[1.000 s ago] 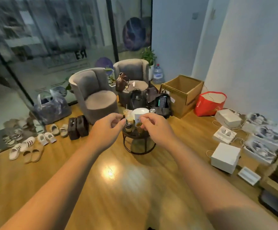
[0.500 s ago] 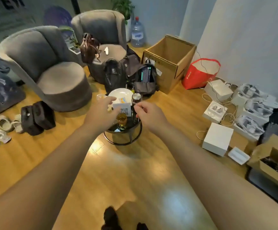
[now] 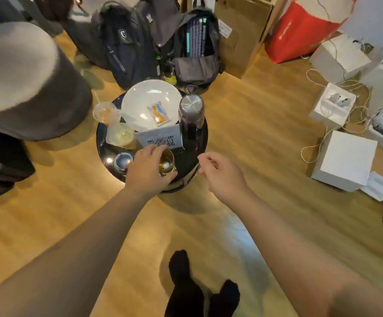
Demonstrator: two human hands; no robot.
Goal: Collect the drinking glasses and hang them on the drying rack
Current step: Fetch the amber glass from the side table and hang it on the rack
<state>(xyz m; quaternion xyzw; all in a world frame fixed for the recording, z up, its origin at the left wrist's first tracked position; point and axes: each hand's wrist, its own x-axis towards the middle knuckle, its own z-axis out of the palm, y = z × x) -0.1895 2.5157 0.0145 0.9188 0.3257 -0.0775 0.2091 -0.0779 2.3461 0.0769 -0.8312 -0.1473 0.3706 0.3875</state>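
A small drinking glass [image 3: 167,163] with amber liquid stands near the front of a round black side table [image 3: 105,154]. My left hand [image 3: 148,170] wraps around the glass from the left, fingers curled against its side. My right hand [image 3: 220,173] hovers to the right of the table's front edge, fingers loosely curled, holding nothing. Two plastic cups [image 3: 105,112] [image 3: 120,135] stand at the table's left. No drying rack is in view.
The table also holds a white plate [image 3: 140,99], a QR-code card [image 3: 161,139], a dark flask [image 3: 191,122] and a metal lid [image 3: 123,160]. A grey armchair [image 3: 26,76], backpacks [image 3: 129,42], a cardboard box [image 3: 238,30], a red bag [image 3: 300,30] and white boxes [image 3: 343,161] surround it on the wooden floor.
I have stepped up to the table and the view has tilted down over it. My left hand has closed around the amber glass; my right hand has drifted to the right.
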